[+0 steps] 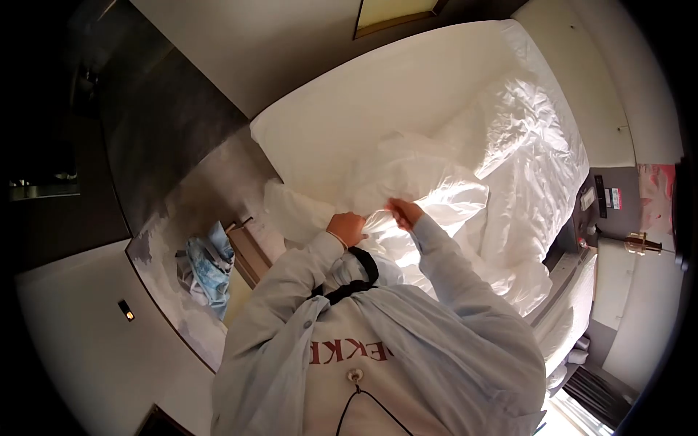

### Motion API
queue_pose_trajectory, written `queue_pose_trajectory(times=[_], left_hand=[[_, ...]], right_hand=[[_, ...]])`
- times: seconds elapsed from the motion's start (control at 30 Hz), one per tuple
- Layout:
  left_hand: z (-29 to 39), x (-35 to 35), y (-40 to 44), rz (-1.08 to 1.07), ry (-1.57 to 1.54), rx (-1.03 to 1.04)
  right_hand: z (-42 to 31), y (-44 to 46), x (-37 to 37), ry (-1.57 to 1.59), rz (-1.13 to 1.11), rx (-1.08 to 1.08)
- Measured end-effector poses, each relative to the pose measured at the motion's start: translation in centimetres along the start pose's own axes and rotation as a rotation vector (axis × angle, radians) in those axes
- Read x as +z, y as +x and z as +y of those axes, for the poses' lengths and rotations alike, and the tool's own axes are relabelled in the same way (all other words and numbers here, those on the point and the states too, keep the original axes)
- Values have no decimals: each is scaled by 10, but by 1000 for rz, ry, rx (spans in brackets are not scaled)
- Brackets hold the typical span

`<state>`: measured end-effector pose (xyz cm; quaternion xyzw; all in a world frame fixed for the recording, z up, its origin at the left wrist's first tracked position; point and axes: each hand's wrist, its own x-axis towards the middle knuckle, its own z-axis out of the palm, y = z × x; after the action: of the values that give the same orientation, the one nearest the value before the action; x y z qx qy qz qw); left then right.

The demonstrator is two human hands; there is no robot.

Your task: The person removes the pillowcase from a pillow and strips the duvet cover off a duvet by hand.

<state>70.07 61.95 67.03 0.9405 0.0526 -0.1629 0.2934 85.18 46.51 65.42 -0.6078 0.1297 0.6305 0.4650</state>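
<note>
A rumpled white duvet (512, 211) lies across the near right part of the bed, with a bunched edge drawn up in front of my body. My left hand (347, 228) is closed on that edge, thumb side toward the right. A little further right and higher, my right hand (404, 212) pinches the same white fabric; its fingertips are slightly blurred. Between the two hands the cloth hangs in loose folds, partly lit by bright sun. Smooth white bedding (363, 94) covers the mattress beyond them.
To my left, blue and grey clothes (211, 269) are heaped beside a wooden-edged piece (251, 254). A patterned carpet (156, 251) runs along the floor there. At right are a brass wall lamp (643, 244), small items on a ledge and another white bed (571, 320).
</note>
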Motion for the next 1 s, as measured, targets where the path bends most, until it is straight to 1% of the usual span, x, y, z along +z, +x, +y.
queue_pose_trajectory(times=[0.03, 0.07, 0.13, 0.17, 0.23, 0.27, 0.33, 0.37, 0.43, 0.47, 0.53, 0.6, 0.63, 0.67, 0.7, 0.73, 0.77, 0.8, 0.83, 0.87, 0.9, 0.93, 0.97, 1.0], left_hand=[[-2, -2, 0, 4, 5, 10], [-1, -2, -2, -9, 3, -10], [2, -1, -1, -11, -14, -28], [1, 0, 1, -26, 1, -22], [0, 2, -2, -60, 26, -16], [-1, 1, -1, -49, 41, -11], [-2, -1, 2, -29, 56, -4], [-1, -2, 2, -22, 37, 8], [-1, -3, -5, -19, 26, 13], [1, -1, -9, 1, 16, -8], [5, -1, -13, 23, 0, -27], [13, -9, -21, 17, -51, -7], [20, -19, -29, 14, -51, -11], [31, -34, -37, 47, -59, 51], [43, -52, -50, 70, -68, 116], [57, -78, -73, 127, -91, 191], [66, -107, -99, 185, -116, 266], [62, -129, -123, 252, -188, 311], [49, -144, -145, 307, -182, 307], [31, -152, -160, 400, -164, 261], [13, -160, -175, 491, -149, 211], [10, -182, -175, 314, -282, 1], [-2, -183, -171, 344, -506, -48], [-26, -176, -167, 337, -495, -41]], right_hand=[[3, -13, -3, -61, 59, 52], [4, -28, -4, -104, 169, 46], [2, -32, -5, 44, 226, -100], [-3, -29, -2, 35, 230, -103], [-29, -34, 36, -43, 371, -142], [-31, -22, 39, -34, 417, -146], [-16, 32, 6, 48, 392, -251], [-20, 35, -1, 44, 391, -252], [-25, 40, -6, 78, 340, -181], [-27, 45, -13, 114, 309, -211], [-42, 39, -24, 191, 397, -332], [-73, 39, -58, 125, 492, -505], [-97, 36, -76, 79, 503, -597], [-119, 66, -126, -229, 712, -750], [-156, 3, -87, 218, 678, -760], [-182, -12, -106, 163, 789, -883], [-201, -27, -133, 188, 824, -1038], [-209, -64, -159, -197, 926, -1229], [-226, -66, -244, -32, 960, -1248], [-243, -69, -327, 135, 992, -1275], [-241, -107, -350, 351, 672, -1296], [-238, -146, -371, 579, 383, -1252], [-230, -166, -376, 773, 577, -1216], [-214, -174, -372, 870, 646, -1249]])
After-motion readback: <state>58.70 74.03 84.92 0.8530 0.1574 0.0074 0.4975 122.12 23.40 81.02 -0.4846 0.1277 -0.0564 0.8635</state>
